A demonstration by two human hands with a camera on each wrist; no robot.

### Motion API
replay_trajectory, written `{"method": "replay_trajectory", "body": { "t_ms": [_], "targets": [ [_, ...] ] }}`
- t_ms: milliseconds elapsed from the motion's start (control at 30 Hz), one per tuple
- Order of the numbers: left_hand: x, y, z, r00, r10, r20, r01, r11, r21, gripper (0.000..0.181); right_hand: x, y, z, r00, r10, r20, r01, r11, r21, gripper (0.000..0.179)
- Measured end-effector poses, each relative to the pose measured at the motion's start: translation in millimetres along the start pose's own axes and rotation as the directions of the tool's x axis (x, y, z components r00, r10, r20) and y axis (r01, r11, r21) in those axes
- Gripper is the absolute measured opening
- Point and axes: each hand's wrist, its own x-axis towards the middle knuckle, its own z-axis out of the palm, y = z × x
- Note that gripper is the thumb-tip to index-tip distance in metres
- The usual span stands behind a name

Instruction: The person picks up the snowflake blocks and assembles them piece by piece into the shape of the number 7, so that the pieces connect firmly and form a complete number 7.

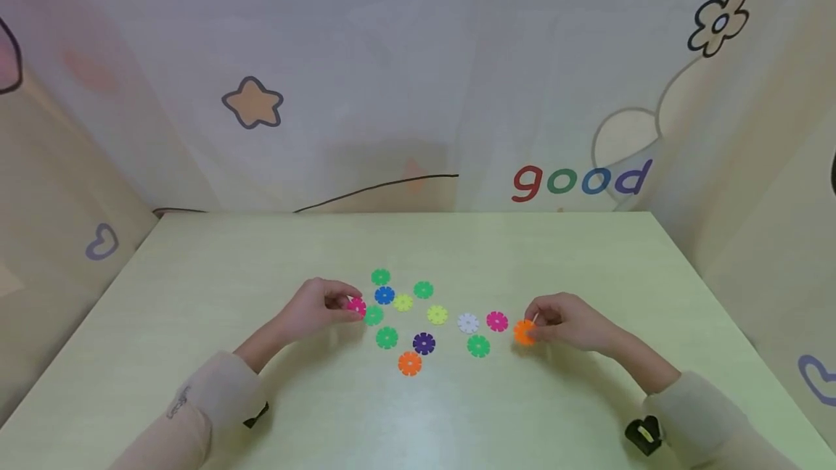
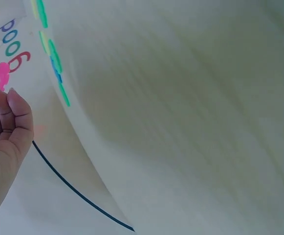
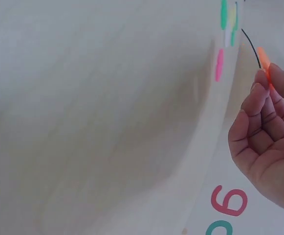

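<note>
My left hand [image 1: 315,308] pinches a pink notched plastic disc [image 1: 356,306] by its edge, close beside a green disc [image 1: 374,315]. In the left wrist view that pink disc [image 2: 0,76] shows above the curled fingers. On the other side, my right hand [image 1: 570,320] holds an orange notched disc [image 1: 522,333] between thumb and fingertips. The right wrist view shows the orange disc [image 3: 264,59] nearly edge-on. A second pink disc [image 1: 497,321] lies on the table a little left of it.
Several flat notched discs are spread between the hands, among them a blue [image 1: 384,295], a purple [image 1: 424,343], a white [image 1: 468,323] and another orange one [image 1: 409,363]. They lie on a pale table [image 1: 418,245]. A printed curtain [image 1: 392,78] stands behind the table's far edge.
</note>
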Motion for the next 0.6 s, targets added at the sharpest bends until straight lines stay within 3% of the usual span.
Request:
{"method": "replay_trajectory", "body": {
  "t_ms": [167,600],
  "targets": [
    [-6.4,5.1,4.8,0.999,0.034,-0.035,-0.036,0.998,-0.057,0.035,0.3,-5.6,-0.8,1.0,-0.021,-0.021,0.021,1.0,0.014,0.011],
    [-12.4,17.2,5.6,0.995,0.026,-0.099,-0.042,0.986,-0.161,0.037,3.1,-25.1,-4.9,0.996,-0.032,-0.088,0.036,0.999,0.041,0.014]
  ]
}}
